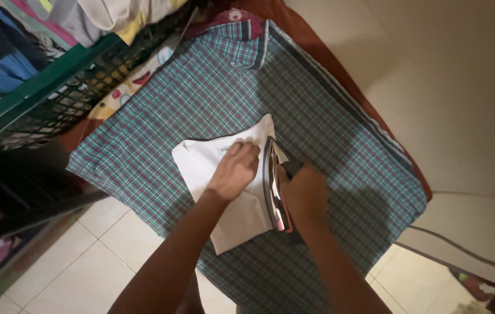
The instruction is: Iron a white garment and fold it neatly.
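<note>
The left hand [236, 170] presses flat, its grip spread apart, on a folded white cloth [224, 174] lying on a plaid cloth [329, 128] over the desk. Just right of it, the right hand [305, 195] has its grip clamped on the handle of an iron [275, 185] resting on the white cloth's edge. A green basket [38, 93] of clothes stands far left.

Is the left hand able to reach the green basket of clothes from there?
Probably yes. The left hand rests on the white cloth, and nothing lies between it and the green basket at the left edge of the plaid sheet.
</note>
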